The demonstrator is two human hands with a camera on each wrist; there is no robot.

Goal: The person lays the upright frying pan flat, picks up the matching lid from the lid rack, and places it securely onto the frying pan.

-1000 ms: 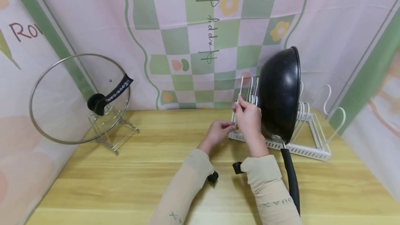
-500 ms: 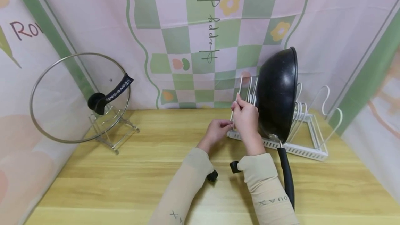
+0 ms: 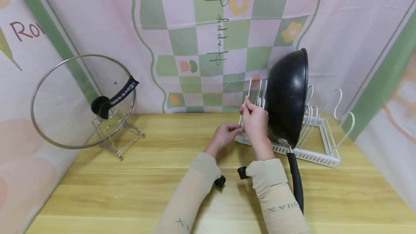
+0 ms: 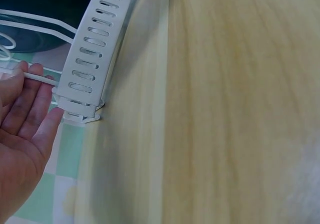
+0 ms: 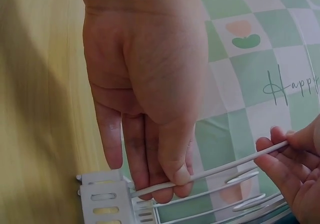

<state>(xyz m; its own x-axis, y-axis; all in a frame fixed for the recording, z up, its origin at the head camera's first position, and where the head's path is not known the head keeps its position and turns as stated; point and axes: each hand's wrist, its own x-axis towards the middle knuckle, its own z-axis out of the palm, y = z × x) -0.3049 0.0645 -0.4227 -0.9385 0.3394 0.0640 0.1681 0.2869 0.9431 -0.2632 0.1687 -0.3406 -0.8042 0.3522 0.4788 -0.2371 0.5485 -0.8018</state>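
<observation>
A person's two bare hands work at the left end of a white slotted pan rack (image 3: 320, 157); the left hand (image 3: 224, 136) pinches the rack's leftmost wire divider (image 5: 222, 167) low, near the base, and the right hand (image 3: 256, 121) pinches it higher up; an uneven pull there could slide or tilt the rack, and the black wok (image 3: 286, 96) standing on edge in it, its long handle (image 3: 295, 180) jutting toward the person, might then topple; if the hands twist against each other, the wire could bend or its foot spring loose; the divider looks slender, smooth and white, slightly tilted, with similar wires between it and the wok.
</observation>
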